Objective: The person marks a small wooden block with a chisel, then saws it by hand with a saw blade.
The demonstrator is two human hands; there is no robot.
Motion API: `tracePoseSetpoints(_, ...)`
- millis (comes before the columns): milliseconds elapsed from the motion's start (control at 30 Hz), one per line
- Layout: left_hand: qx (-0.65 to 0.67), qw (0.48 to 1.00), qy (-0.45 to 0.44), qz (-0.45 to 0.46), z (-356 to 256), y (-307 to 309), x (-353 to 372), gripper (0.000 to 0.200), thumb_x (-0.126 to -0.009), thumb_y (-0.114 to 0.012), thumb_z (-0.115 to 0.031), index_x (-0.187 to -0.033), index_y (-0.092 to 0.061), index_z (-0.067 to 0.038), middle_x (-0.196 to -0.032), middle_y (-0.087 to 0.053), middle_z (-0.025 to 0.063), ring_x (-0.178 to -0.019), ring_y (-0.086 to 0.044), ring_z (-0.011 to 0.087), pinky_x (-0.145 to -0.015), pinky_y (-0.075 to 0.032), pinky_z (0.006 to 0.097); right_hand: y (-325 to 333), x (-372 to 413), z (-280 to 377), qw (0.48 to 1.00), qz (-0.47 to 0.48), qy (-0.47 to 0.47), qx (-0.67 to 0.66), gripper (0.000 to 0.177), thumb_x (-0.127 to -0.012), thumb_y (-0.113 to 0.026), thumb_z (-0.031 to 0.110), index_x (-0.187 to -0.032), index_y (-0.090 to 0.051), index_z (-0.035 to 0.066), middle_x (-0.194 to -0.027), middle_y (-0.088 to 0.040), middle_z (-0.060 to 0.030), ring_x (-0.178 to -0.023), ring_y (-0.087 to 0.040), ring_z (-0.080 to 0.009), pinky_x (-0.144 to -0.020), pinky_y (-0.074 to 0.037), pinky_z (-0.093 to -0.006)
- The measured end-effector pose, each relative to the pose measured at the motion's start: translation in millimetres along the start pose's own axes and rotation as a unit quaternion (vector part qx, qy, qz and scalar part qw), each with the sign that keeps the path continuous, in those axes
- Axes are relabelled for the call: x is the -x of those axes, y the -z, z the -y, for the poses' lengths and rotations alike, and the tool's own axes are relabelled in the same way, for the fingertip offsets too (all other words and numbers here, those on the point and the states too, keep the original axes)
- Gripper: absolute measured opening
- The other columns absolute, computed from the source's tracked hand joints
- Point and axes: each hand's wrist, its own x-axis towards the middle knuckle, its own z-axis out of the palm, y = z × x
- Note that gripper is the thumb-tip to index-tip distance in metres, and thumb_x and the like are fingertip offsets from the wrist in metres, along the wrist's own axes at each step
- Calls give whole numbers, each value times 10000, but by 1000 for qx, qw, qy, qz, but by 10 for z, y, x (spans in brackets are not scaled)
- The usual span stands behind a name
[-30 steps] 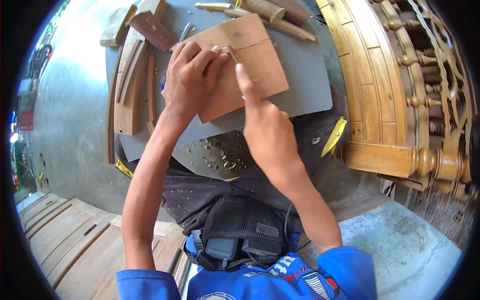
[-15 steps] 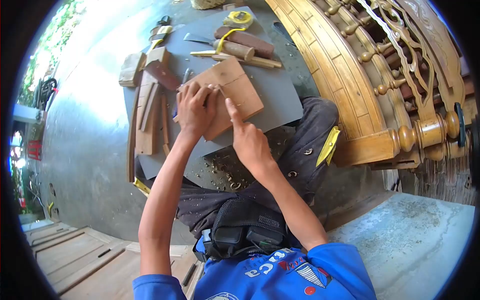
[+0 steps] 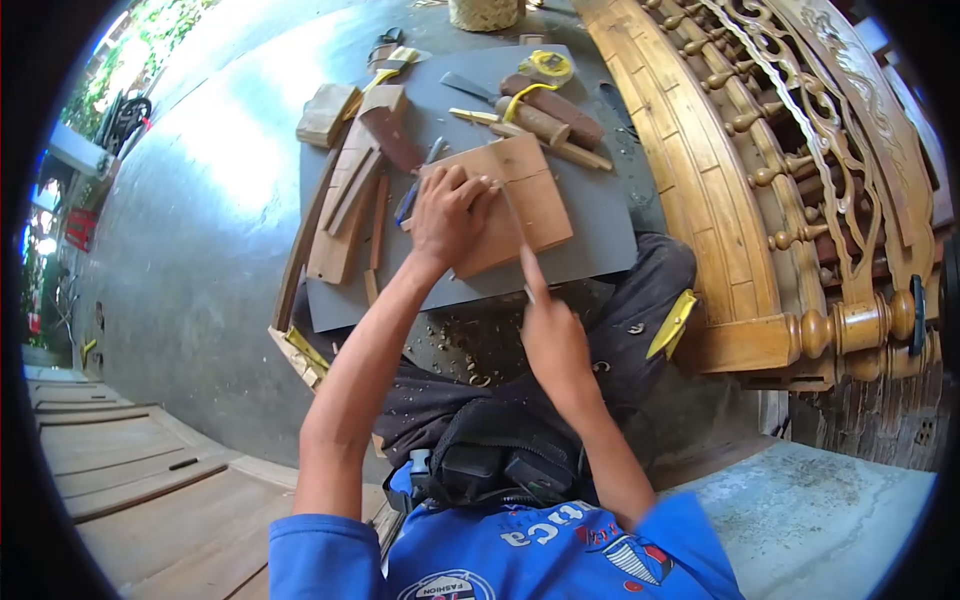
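Observation:
A square wooden board [image 3: 535, 190] lies at an angle on a grey panel [image 3: 590, 240]. My left hand [image 3: 450, 215] presses down on the board's left part, its fingers bent and gripping it. In my right hand [image 3: 553, 335] is a thin-bladed tool [image 3: 514, 208], with the forefinger stretched along it. Its narrow blade runs across the board beside my left fingertips; whether it is a saw or a knife cannot be made out. The fist hides its handle. A blue-handled tool [image 3: 406, 203] lies partly under the board's left side.
Wood pieces [image 3: 345, 235] lie at the panel's left. Beyond the board are a wooden-handled chisel [image 3: 530, 120], a brown block [image 3: 565, 112] and a yellow tape measure [image 3: 548, 68]. Carved wooden furniture [image 3: 720, 220] stands close on the right. Shavings [image 3: 478, 378] litter the floor between my legs.
My right hand has drawn back toward my body relative to the board, showing more of the blade. My left hand stays on the board. The whole view has shifted.

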Motion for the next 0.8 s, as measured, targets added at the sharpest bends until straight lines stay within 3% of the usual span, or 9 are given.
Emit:
tracePoseSetpoints(100,13,999,27,16,30,5,34,119,-776,-646,-191,-810,-667,-79,-754,-534,66,-808,-533,252,-717,-437,369,76,126,44,998,42,-20,43,647,-845,-455,4,-1422,-199,144,-687,-581,-273,-685,-603,-436,-610,-487,-525)
tracePoseSetpoints(200,22,1000,13,13,33,-39,-2,118,-776,-651,-191,-795,-663,-75,-746,-529,71,-796,-538,259,-729,-445,374,-41,-515,11,999,-26,30,15,694,-832,-463,-16,-1435,-172,166,-671,-579,-266,-673,-608,-430,-609,-493,-517)
tracePoseSetpoints(233,16,1000,14,15,47,-26,-4,118,-775,-652,-190,-792,-662,-74,-745,-528,73,-794,-539,260,-728,-444,374,18,-534,63,1000,10,10,16,725,-822,-472,-35,-1441,-153,168,-661,-578,-257,-663,-606,-431,-602,-490,-519)
tracePoseSetpoints(333,11,1000,16,-1,58,-47,-32,106,-762,-664,-180,-776,-663,-75,-735,-527,74,-790,-540,261,-727,-441,373,17,224,-168,1000,23,-10,-3,721,-820,-476,-33,-1439,-154,148,-656,-577,-253,-659,-603,-432,-596,-483,-526)
tracePoseSetpoints(367,15,1000,15,-4,67,-50,-36,105,-759,-667,-181,-775,-665,-78,-733,-528,73,-788,-540,261,-728,-441,372,151,435,-123,991,105,-84,15,713,-823,-481,-12,-1437,-159,155,-655,-574,-253,-660,-594,-442,-594,-476,-534)
tracePoseSetpoints(433,25,1000,5,4,58,-27,-19,99,-753,-672,-181,-772,-668,-85,-730,-532,72,-783,-539,259,-722,-439,372,71,152,-80,1000,13,10,-3,716,-817,-485,-9,-1435,-164,159,-664,-577,-250,-662,-595,-442,-597,-476,-536)
tracePoseSetpoints(500,27,1000,-2,-6,80,-52,-45,91,-748,-678,-182,-770,-672,-94,-729,-537,74,-777,-539,259,-709,-436,371,-109,-616,-89,988,-99,107,-52,734,-806,-481,-20,-1434,-155,178,-689,-585,-244,-679,-594,-449,-609,-475,-544)
tracePoseSetpoints(667,48,995,-60,58,-70,-61,71,107,-742,-669,-212,-776,-671,-110,-714,-513,58,-760,-530,239,-671,-424,363,135,-242,39,997,49,-50,45,754,-807,-478,-20,-1438,-122,188,-709,-606,-255,-699,-617,-437,-611,-492,-533)
tracePoseSetpoints(800,44,997,-34,46,-201,-110,90,118,-765,-657,-214,-794,-660,-99,-748,-514,55,-764,-518,232,-678,-430,365,151,-312,-16,995,56,-76,12,747,-819,-477,-19,-1441,-111,176,-757,-609,-274,-728,-605,-458,-648,-491,-531)
